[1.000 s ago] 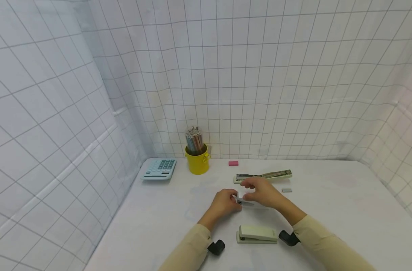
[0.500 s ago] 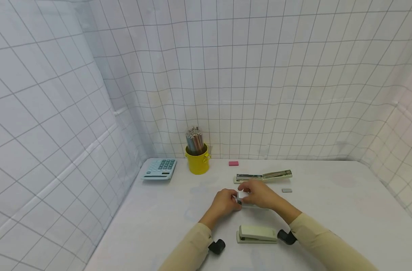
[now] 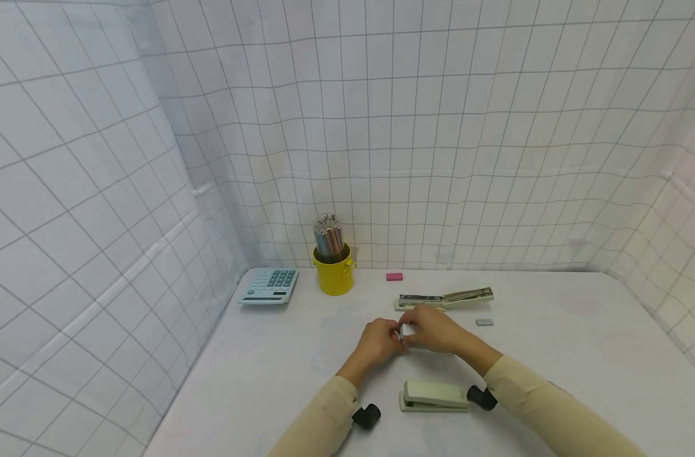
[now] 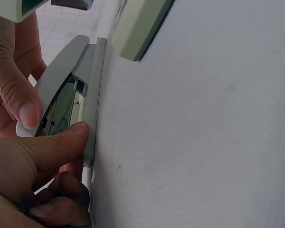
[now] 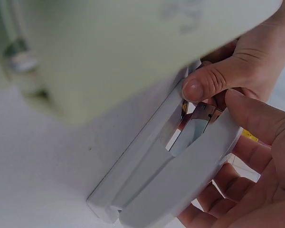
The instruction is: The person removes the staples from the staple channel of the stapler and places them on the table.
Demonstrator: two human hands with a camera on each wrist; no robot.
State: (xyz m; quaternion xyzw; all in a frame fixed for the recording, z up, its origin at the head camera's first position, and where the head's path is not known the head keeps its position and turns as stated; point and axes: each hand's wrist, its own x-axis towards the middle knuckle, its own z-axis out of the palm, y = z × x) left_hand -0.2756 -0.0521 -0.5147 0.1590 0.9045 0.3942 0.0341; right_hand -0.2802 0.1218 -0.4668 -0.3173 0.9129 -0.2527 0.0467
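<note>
The left hand [image 3: 377, 341] pinches the left end of a white stapler [image 5: 183, 183], its thumb on the near side of the base. The right hand [image 3: 435, 330] holds the stapler's upper lever, thumb on the near side and fingers behind. The lever stands apart from the base at the left end, with metal parts showing in the gap; the base seems to lie on the worktop [image 3: 553, 362], mid-scene.

The left thumb sits right by that gap, so a firm push down on the lever could nip it. With the left hand gripping only one end, an uneven push or pull might twist the base or swing its right end round.

Nearer lies a pale green stapler [image 3: 435, 395], just beside the right wrist's black camera [image 3: 482, 398]; a low sweep of that wrist could knock it.

Beyond the hands lies an opened stapler [image 3: 467, 296], close enough for the right knuckles to nudge if they lift carelessly. A small grey block [image 3: 484, 322] rests to its near right.
</note>
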